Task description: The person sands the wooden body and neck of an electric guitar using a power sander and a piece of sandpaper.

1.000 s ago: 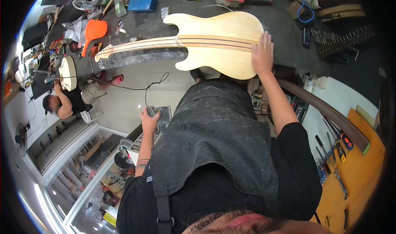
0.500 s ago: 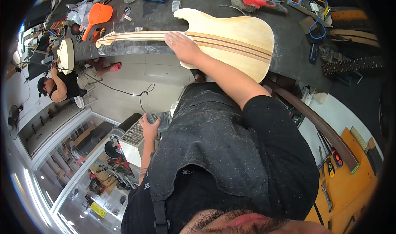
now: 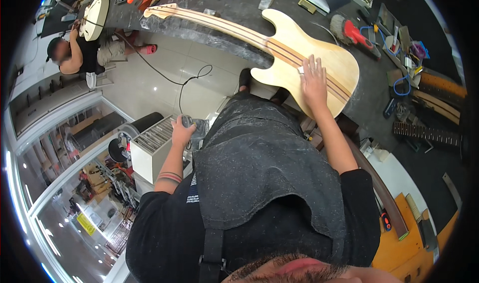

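R hand (image 3: 314, 81) flat on guitar body (image 3: 319, 58), fingers spread, at 1 o'clock; L hand (image 3: 180, 131) grips sander (image 3: 195, 126), fingers curled, at 9.

The guitar body (image 3: 319, 58) was bare, pale wood with darker brown stripes through the middle, smooth and matt, and its long neck (image 3: 209, 23) showed the same unfinished grain. The tabletop (image 3: 279, 13) beneath looked like rough, dusty grey stone, while the floor (image 3: 164, 88) was glossy pale tile. The apron (image 3: 264, 173) was dark, matt cloth speckled with fine dust.
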{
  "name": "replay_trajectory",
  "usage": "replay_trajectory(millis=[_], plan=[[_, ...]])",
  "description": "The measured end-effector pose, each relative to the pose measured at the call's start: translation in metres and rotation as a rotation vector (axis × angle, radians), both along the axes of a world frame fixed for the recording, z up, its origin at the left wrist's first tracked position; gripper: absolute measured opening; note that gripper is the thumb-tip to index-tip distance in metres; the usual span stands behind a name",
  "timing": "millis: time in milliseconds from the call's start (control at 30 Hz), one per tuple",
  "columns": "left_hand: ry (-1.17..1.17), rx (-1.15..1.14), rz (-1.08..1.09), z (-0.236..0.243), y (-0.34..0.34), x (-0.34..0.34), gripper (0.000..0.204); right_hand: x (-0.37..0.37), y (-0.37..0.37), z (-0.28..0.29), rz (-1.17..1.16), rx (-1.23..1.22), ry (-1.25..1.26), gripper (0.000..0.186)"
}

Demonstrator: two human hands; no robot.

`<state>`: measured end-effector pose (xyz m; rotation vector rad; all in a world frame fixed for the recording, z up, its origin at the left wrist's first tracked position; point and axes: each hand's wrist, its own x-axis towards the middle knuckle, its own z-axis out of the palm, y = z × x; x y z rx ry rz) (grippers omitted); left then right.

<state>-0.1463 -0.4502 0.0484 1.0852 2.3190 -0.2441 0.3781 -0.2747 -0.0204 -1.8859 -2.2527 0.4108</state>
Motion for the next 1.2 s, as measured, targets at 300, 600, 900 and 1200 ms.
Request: replay_trajectory(millis=[300,600,900,1200], plan=[[-0.129,-0.043,-0.018,-0.014,0.05,-0.044,0.091,-0.146,0.095,0.013,0.142,0.08,-0.036,0.078],[-0.133,-0.066,-0.039,-0.031,0.106,-0.148,0.088,-0.245,0.158,0.004,0.187,0.187,0.042,0.071],[-0.16,0.077,0.063,-0.047,0.127,-0.213,0.089,-0.199,0.102,0.022,-0.044,-0.055,-0.239,0.085],[-0.155,0.149,0.061,-0.033,0.121,-0.213,0.09,-0.419,0.224,0.004,0.125,0.152,0.144,0.085]])
